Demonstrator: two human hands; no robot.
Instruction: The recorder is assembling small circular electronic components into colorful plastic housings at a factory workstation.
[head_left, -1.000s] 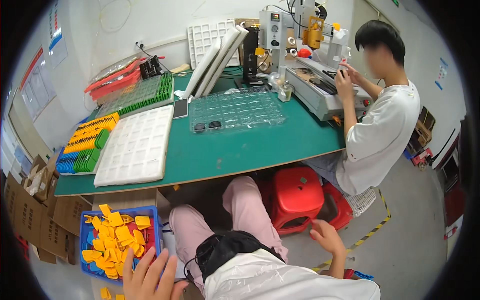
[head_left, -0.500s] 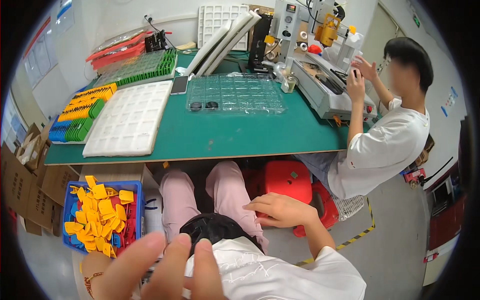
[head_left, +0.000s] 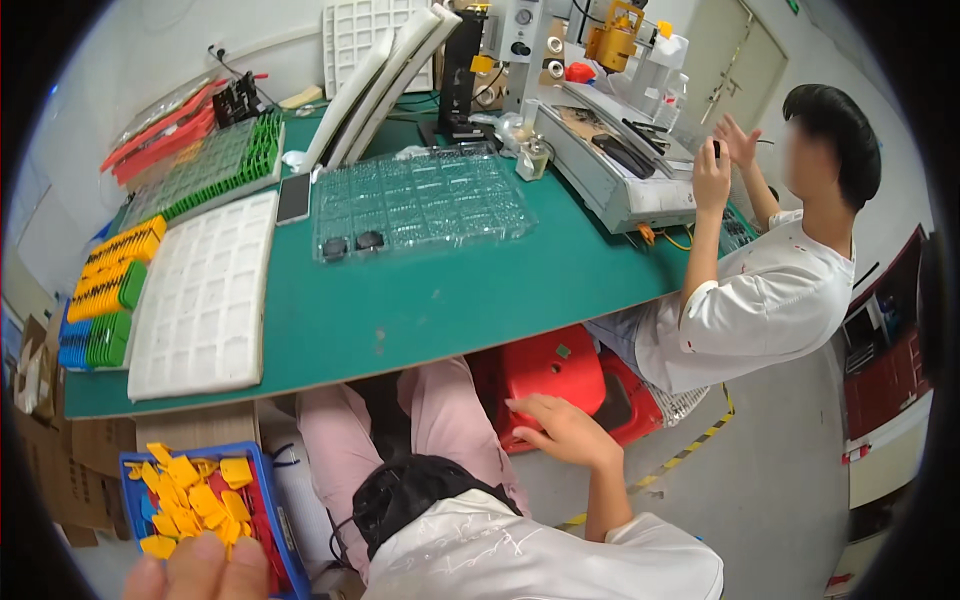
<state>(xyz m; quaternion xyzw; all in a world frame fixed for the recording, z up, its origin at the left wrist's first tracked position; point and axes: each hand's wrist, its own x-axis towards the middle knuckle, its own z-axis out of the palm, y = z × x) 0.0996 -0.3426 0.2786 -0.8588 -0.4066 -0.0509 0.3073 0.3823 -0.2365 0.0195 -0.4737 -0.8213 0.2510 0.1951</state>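
Observation:
At the lower left edge, my left hand (head_left: 205, 575) shows only its fingers, stretched out and close to the camera, with nothing seen in them. In the picture they overlap the near part of a blue bin (head_left: 284, 530) heaped with yellow plastic pieces (head_left: 195, 497), with red and blue ones among them. Over my right thigh, near a red stool (head_left: 545, 375), my right hand (head_left: 570, 430) is open and holds nothing. On the green table (head_left: 450, 285) lies a clear plastic tray (head_left: 430, 200) with two black round pieces (head_left: 369, 240) in its near left pockets.
A white foam tray (head_left: 205, 300), a phone (head_left: 294, 198) and rows of yellow, green and blue pieces (head_left: 112, 275) occupy the table's left. A grey machine (head_left: 610, 165) stands at the right. Beside it a co-worker (head_left: 770, 290) sits with both hands raised, a small dark object in one.
My left hand has moved left and down, toward the bin in the picture. My right hand stays nearly still. The view has tilted and shifted; the co-worker's hands remain raised.

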